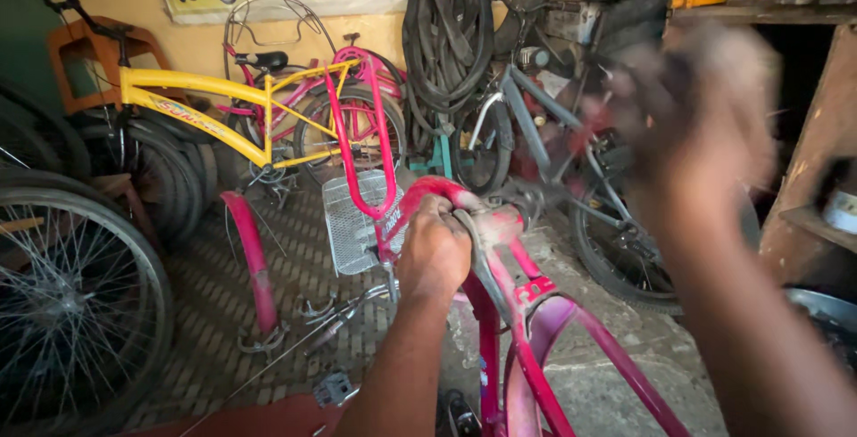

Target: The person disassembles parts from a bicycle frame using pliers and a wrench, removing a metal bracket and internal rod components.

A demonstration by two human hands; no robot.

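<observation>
While the left hand (435, 249) is clamped down on top of the pink bike frame (500, 312), fingers wrapped tight around the tube near the head end, the right hand (705, 111) is up in the air and so smeared by motion that I honestly can't tell if it's open, fisted, or holding something. The frame sits right in front, low and centre, running down toward the bottom edge with its pink fender (553, 348) curving beside it.

What I'd worry about: that frame looks like it's only steadied by the one hand. If the raised hand comes down hard, the frame could twist or skid on the concrete floor (616, 392), and the gripping knuckles are right where a blow or a slip would land. Pinched fingers between tube and whatever meets it seems like the most likely ouch.

Also the floor's cluttered. A wire basket (350, 223) is just behind the gripping hand, a loose pink mudguard (250, 249) leans to the left of it, and small metal parts (335, 312) are scattered on the brick paving near the frame. If the frame kicks sideways it could hit those, or small bits could get lost under the grey bike (553, 142) parked close behind
</observation>
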